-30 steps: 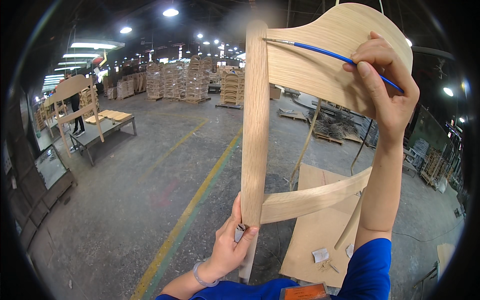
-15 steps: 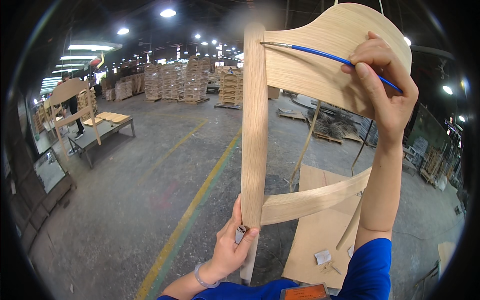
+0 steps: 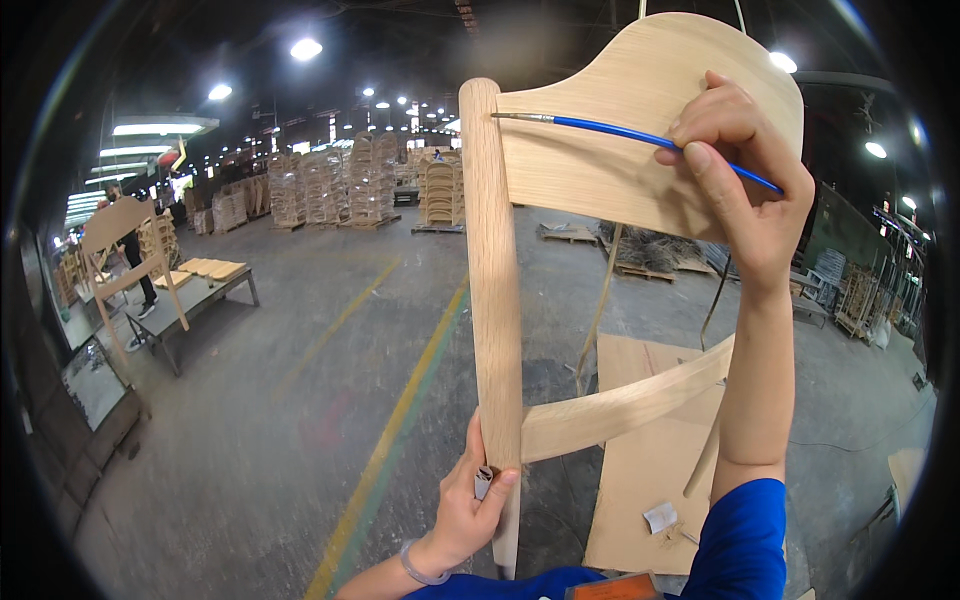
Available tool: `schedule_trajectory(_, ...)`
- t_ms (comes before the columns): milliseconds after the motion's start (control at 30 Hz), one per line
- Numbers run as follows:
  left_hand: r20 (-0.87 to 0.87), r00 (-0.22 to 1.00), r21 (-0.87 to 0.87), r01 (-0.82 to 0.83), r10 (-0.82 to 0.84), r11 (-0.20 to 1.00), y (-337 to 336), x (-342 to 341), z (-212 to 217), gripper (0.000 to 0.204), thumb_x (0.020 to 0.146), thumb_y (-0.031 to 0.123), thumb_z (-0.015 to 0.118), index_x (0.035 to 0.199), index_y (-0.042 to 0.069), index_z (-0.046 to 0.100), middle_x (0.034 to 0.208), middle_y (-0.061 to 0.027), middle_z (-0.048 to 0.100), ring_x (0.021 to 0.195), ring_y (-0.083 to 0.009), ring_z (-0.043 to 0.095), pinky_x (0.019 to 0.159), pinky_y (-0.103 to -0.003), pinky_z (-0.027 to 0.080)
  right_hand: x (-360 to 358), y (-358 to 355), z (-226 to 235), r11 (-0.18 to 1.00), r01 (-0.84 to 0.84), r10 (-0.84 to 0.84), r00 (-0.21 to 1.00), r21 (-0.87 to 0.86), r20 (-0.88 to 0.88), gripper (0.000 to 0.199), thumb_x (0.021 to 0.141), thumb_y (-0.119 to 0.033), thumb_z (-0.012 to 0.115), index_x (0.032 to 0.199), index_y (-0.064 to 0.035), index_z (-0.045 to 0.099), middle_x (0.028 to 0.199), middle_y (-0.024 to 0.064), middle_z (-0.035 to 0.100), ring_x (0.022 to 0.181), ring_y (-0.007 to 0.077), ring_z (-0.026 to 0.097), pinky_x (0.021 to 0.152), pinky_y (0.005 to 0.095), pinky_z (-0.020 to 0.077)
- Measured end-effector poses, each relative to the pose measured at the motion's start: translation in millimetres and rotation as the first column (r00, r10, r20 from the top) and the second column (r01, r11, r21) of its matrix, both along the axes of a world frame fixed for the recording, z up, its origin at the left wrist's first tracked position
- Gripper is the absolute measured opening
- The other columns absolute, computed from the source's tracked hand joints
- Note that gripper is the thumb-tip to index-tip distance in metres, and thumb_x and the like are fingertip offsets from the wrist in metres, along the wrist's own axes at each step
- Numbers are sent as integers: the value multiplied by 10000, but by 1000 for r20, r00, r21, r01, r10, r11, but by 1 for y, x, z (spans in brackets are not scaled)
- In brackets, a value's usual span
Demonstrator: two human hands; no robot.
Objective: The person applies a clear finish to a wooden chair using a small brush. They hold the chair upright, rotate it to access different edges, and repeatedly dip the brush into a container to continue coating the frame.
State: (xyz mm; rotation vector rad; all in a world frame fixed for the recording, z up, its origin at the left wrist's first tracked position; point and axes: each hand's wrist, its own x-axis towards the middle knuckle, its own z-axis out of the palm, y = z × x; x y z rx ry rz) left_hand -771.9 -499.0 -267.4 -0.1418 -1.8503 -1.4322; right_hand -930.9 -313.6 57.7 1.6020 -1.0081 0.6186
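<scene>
Floor (image 3: 250,450) was just scuffed grey stuff with a yellow stripe (image 3: 400,405) painted along it, green down one side. Further back, plastic-wrapped stacks (image 3: 327,190) stood on pallets (image 3: 374,222), and another pallet (image 3: 645,272) had a messy dark pile (image 3: 640,247) on it. The grey table (image 3: 200,291) had flat wooden pieces (image 3: 212,268) on top. A tan board (image 3: 622,515) held some paper (image 3: 660,517) and crumbs (image 3: 672,536).

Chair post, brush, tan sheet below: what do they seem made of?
Chair post: wood, seemingly unvarnished; visible grain, matte surface.
Brush: glossy blue handle, perhaps painted wood or plastic; its silvery ferrule looks like metal.
Tan sheet: flat, dull, perhaps cardboard or fibreboard; can't tell which.
</scene>
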Motion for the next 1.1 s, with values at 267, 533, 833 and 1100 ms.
schedule_trajectory(267, -108, 994, -10, 1, -2, 1000, -14, -38, -14, 804, 1085, 262, 689, 1646, -152, 288, 1340, -319, 703, 1168, -320, 751, 977, -401, 582, -27, -13, -1, 997, -71, 71, 997, -11, 16, 46, 988, -29, 706, 1007, 0, 737, 924, 63, 755, 863, 160, 748, 1231, 482, 364)
schedule_trajectory(533, -80, 997, 42, 24, -20, 999, -31, -63, -18, 813, 1092, 259, 680, 1666, -130, 256, 1345, -302, 707, 1173, -315, 749, 985, -403, 581, -49, -29, -2, 999, -53, 53, 997, -1, -57, 44, 986, -13, 704, 1002, -1, 743, 932, 61, 759, 857, 153, 747, 1221, 469, 373)
schedule_trajectory(833, -89, 996, 41, 9, -5, 999, -42, -87, -21, 820, 1091, 265, 683, 1672, -118, 250, 1472, -323, 633, 1328, -346, 674, 1082, -433, 542, -65, -44, -4, 999, -42, 41, 998, -22, -39, 44, 955, -21, 711, 975, 8, 737, 894, 91, 736, 916, 205, 686, 1242, 565, 333)
schedule_trajectory(1100, -88, 996, 30, 6, -4, 1000, -52, -99, -25, 825, 1085, 250, 689, 1658, -148, 249, 1467, -341, 626, 1321, -360, 677, 1083, -437, 542, -73, -51, -5, 1000, -17, 16, 997, -16, -82, 49, 963, -29, 704, 978, 9, 732, 891, 93, 736, 924, 207, 680, 1241, 562, 334)
